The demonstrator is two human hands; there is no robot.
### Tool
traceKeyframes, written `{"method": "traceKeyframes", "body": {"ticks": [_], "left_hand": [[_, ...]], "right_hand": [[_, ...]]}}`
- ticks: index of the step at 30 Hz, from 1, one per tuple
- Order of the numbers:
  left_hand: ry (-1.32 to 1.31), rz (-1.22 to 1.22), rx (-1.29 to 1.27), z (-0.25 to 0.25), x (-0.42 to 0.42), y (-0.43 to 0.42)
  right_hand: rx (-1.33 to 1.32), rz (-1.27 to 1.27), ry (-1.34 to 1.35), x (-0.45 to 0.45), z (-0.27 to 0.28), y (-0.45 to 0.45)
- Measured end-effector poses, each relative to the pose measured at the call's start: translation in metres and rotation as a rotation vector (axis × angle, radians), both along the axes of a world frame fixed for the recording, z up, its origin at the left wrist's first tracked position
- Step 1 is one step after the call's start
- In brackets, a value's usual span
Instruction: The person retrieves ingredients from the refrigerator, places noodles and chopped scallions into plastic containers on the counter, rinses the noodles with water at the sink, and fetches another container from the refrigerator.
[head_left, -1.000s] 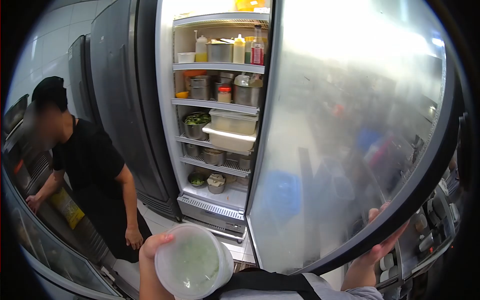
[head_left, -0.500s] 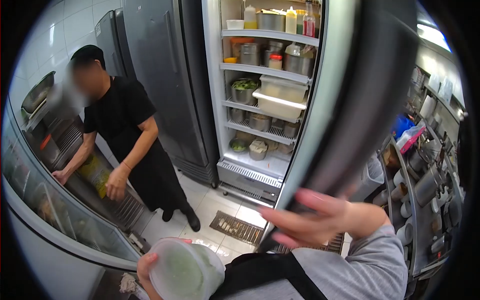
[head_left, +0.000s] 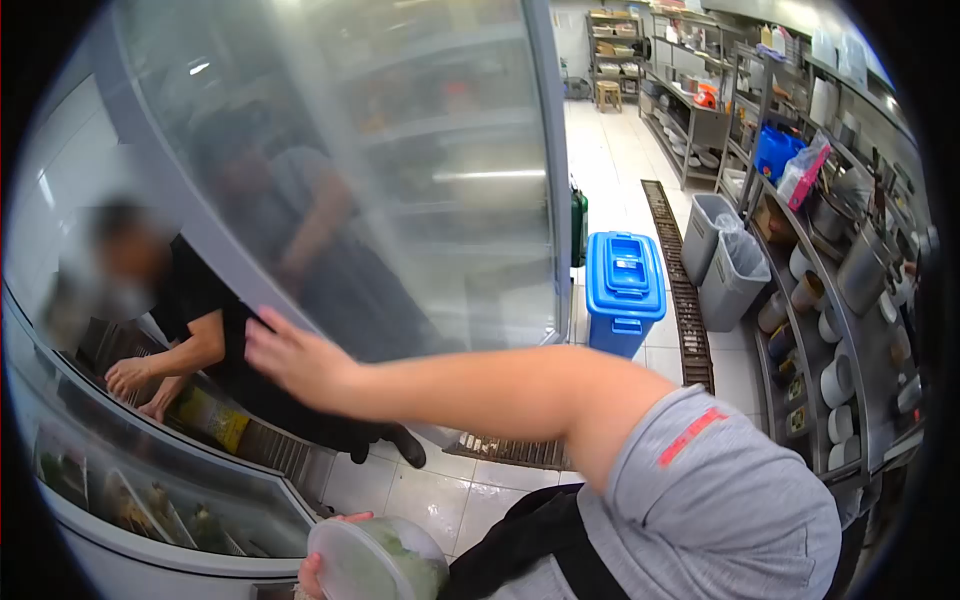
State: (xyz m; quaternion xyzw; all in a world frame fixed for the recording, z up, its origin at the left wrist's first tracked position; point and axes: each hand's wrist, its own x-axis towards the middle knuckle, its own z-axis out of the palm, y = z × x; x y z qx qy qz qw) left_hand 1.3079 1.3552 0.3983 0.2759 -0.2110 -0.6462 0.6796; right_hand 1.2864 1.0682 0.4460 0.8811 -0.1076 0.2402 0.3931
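My left hand [head_left: 311,574] grips a translucent round plastic tub [head_left: 385,560] low in the view, its fingers wrapped round the side. Something pale green shows through the tub wall; I cannot tell exactly what. My right arm reaches across to the left, and my right hand [head_left: 300,362] lies with fingers stretched out at the frame of the glass fridge door [head_left: 470,130]. That door stands swung in front of the shelves, which show only dimly through the glass along with reflections.
At left, a co-worker [head_left: 215,330] in black leans over a counter beside a glass-fronted display case [head_left: 150,490]. Right of the door stand a blue lidded bin [head_left: 626,285] and grey bins [head_left: 735,285]. Metal shelving [head_left: 850,330] with pots lines the right side. A floor drain grate [head_left: 675,270] runs along the aisle.
The fridge door has swung leftward across the shelves, my right hand moving left with it. My view has turned toward the aisle. The tub stays in my left hand.
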Motion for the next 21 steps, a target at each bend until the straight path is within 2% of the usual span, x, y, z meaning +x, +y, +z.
{"method": "traceKeyframes", "body": {"ticks": [2, 3, 4, 5, 6, 7, 8, 9, 10, 11, 12, 13, 15, 17, 19, 21], "left_hand": [[-0.151, 0.420, 0.316, 0.011, -0.043, -0.017], [-0.149, 0.411, 0.327, 0.013, -0.056, -0.026], [-0.188, 0.412, 0.406, 0.015, -0.066, -0.036], [-0.228, 0.412, 0.483, 0.015, -0.075, -0.047], [-0.223, 0.403, 0.491, 0.005, -0.076, -0.058], [-0.302, 0.248, 0.488, -0.012, -0.069, -0.072], [-0.379, 0.086, 0.480, -0.026, -0.070, -0.091], [-0.376, 0.065, 0.486, -0.034, -0.083, -0.114], [-0.370, 0.041, 0.491, -0.042, -0.101, -0.138], [-0.367, 0.016, 0.503, -0.048, -0.119, -0.160], [-0.373, -0.059, 0.474, -0.051, -0.137, -0.179], [-0.377, -0.087, 0.489, -0.064, -0.151, -0.200], [-0.442, -0.274, 0.328, -0.103, -0.186, -0.248], [-0.396, -0.353, 0.332, -0.129, -0.241, -0.291], [-0.340, -0.410, 0.338, -0.144, -0.297, -0.331], [-0.333, -0.484, 0.322, -0.154, -0.353, -0.369]], "right_hand": [[0.147, 0.410, -0.087, -0.064, -0.042, 0.020], [0.261, 0.600, -0.070, -0.105, -0.073, 0.025], [0.492, 0.776, -0.083, -0.147, -0.121, 0.027], [0.768, 0.689, 0.181, -0.203, -0.159, 0.025], [1.095, 0.582, 0.255, -0.267, -0.201, 0.017], [1.199, 0.314, 0.168, -0.330, -0.270, 0.010], [1.478, -0.102, 0.007, -0.402, -0.298, 0.017], [1.561, -0.854, 0.319, -0.477, -0.327, 0.027], [1.567, -1.248, 0.541, -0.535, -0.298, 0.040], [1.590, -1.342, 0.394, -0.619, -0.344, 0.063], [1.871, -1.286, 0.499, -0.685, -0.355, 0.074], [1.915, -1.229, 0.290, -0.753, -0.388, 0.101], [1.885, -1.444, 0.004, -0.817, -0.347, 0.126], [1.828, -1.625, 0.015, -0.857, -0.319, 0.113], [1.726, -1.559, -0.139, -0.887, -0.311, 0.078], [1.650, -1.299, -0.389, -0.896, -0.301, 0.021]]}}
